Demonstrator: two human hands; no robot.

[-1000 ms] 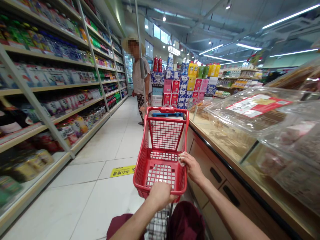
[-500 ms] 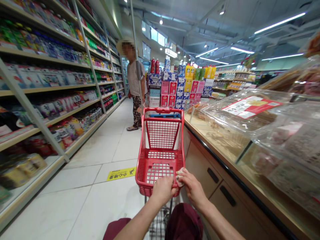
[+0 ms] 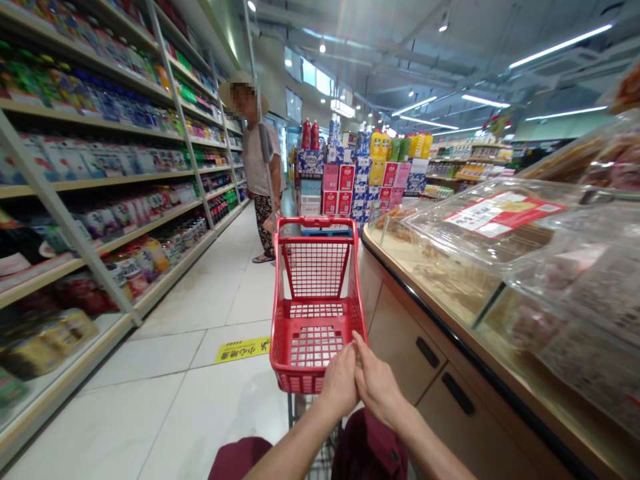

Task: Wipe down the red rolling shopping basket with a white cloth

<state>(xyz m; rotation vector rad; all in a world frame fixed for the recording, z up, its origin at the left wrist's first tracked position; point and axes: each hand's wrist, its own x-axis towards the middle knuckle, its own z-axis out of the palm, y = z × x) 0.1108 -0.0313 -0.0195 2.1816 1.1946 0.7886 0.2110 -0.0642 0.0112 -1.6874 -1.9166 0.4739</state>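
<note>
Left grip [image 3: 343, 381] and right grip [image 3: 379, 383] meet at the red basket [image 3: 295, 370]; whether either holds anything cannot be told.

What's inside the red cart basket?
Inside the red cart basket: its gridded floor and mesh far panel show; no goods visible. The left hand and right hand cover part of the near right corner, leaving that unseen.

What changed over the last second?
The right hand came back along the right side of the red basket to meet the left hand, which shifted right along the near rim. The right hand's white wad is no longer visible. The basket stays upright.
</note>
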